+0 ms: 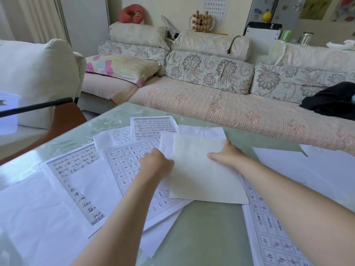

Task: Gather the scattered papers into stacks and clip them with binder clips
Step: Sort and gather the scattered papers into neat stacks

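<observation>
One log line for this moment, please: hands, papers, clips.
stage: gathering | left hand: grips blank sheet left edge | right hand: grips its right edge | other papers: scattered on table | binder clips: none in view

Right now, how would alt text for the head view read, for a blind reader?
Two hands hold a blank cream sheet over a green table: the left hand grips its left edge, the right hand its far right corner. Printed calligraphy papers lie scattered around, and a floral sofa stands behind.

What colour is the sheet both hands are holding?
Cream, unprinted: the sheet shows best in the head view.
</observation>
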### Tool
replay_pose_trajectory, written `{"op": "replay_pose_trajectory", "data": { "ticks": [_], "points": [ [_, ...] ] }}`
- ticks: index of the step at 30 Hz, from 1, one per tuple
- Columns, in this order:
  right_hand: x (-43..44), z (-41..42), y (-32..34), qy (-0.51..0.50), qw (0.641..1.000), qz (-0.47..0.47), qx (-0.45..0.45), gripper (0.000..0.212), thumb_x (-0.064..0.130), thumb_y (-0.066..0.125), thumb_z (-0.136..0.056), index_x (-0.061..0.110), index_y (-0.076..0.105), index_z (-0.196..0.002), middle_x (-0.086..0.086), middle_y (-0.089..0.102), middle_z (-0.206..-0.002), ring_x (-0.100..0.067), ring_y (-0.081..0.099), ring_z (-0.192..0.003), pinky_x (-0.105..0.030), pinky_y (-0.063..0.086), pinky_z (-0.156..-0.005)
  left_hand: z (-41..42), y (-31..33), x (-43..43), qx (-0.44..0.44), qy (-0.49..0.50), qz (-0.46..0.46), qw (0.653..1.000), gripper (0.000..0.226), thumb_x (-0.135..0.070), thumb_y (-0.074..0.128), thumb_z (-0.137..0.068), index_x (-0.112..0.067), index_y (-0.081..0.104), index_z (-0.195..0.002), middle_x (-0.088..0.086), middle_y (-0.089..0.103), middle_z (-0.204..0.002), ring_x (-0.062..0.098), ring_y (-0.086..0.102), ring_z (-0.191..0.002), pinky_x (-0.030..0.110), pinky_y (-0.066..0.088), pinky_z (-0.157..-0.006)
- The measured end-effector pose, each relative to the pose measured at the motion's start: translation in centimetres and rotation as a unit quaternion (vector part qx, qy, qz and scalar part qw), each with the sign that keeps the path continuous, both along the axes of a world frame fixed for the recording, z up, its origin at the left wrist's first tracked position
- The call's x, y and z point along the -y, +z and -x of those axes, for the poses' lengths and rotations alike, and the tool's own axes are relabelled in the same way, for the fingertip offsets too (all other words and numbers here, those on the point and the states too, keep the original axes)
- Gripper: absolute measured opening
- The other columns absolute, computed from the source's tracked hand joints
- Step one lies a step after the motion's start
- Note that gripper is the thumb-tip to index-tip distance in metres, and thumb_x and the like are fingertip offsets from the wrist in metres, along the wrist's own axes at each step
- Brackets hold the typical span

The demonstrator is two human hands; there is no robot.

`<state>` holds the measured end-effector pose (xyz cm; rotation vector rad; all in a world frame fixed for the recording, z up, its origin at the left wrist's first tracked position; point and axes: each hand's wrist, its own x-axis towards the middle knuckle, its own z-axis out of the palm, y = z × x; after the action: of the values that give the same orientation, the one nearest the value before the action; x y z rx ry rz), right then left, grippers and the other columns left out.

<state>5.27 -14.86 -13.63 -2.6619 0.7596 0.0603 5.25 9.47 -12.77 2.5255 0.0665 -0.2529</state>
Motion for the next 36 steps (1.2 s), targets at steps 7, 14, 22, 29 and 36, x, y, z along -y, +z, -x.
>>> {"op": "replay_pose_trajectory", "data": {
  "ticks": [7, 14, 22, 29, 36],
  "points": [
    [-2.6, 0.2, -1.6, 0.112, 0.989, 0.093, 0.030, 0.078, 0.063, 0.046, -0.086, 0.024, 0.030, -0.152, -0.001, 0.040, -0.151, -0.027, 0.028, -0.141, -0.043, 0.030, -0.109, -0.3, -0.2, 0.3, -0.091, 0.047, 0.278, 0.955, 0.022, -0.018, 0.071, -0.081, 0.001, 0.062, -0.083, 0.016, 0.063, -0.067, 0.026, 0.058, -0.055, 0.032, 0.053, -0.063],
    [-2.0, 1.5, -1.2, 0.158, 0.986, -0.030, 0.051, 0.068, 0.058, 0.055, -0.085, 0.035, 0.040, -0.148, 0.001, 0.045, -0.151, -0.018, 0.035, -0.142, -0.035, 0.033, -0.114, 0.1, -1.0, -0.1, -0.088, 0.063, 0.354, 0.929, 0.028, -0.001, 0.074, -0.077, -0.006, 0.062, -0.102, 0.013, 0.070, -0.095, 0.031, 0.070, -0.083, 0.044, 0.060, -0.074],
    [-1.2, 2.7, -0.2, 0.102, 0.994, 0.000, 0.029, 0.066, 0.053, 0.044, -0.095, 0.019, 0.036, -0.152, -0.003, 0.036, -0.158, -0.024, 0.030, -0.145, -0.035, 0.025, -0.116, 0.0, -0.7, -2.6, -0.007, 0.085, 0.335, 0.938, 0.030, -0.006, 0.079, -0.068, -0.018, 0.067, -0.093, 0.001, 0.072, -0.089, 0.020, 0.070, -0.080, 0.038, 0.059, -0.078],
    [-4.9, 4.0, -0.5, 0.210, 0.977, -0.009, 0.035, 0.052, 0.045, 0.050, -0.097, 0.021, 0.049, -0.143, 0.004, 0.043, -0.153, -0.017, 0.036, -0.142, -0.029, 0.028, -0.112, 0.1, -0.9, -5.2, -0.090, 0.042, 0.359, 0.928, 0.037, 0.001, 0.075, -0.076, -0.011, 0.064, -0.110, 0.009, 0.073, -0.101, 0.028, 0.071, -0.090, 0.045, 0.058, -0.083],
    [-4.9, 3.9, 0.1, 0.123, 0.975, -0.141, 0.122, 0.067, 0.031, 0.067, -0.090, 0.021, 0.039, -0.150, 0.000, 0.041, -0.154, -0.018, 0.042, -0.139, -0.028, 0.034, -0.108, 0.2, -0.4, -7.3, -0.050, 0.052, 0.406, 0.911, 0.034, 0.010, 0.069, -0.075, -0.008, 0.066, -0.104, 0.013, 0.073, -0.095, 0.028, 0.072, -0.081, 0.044, 0.060, -0.076]
  ]
}}
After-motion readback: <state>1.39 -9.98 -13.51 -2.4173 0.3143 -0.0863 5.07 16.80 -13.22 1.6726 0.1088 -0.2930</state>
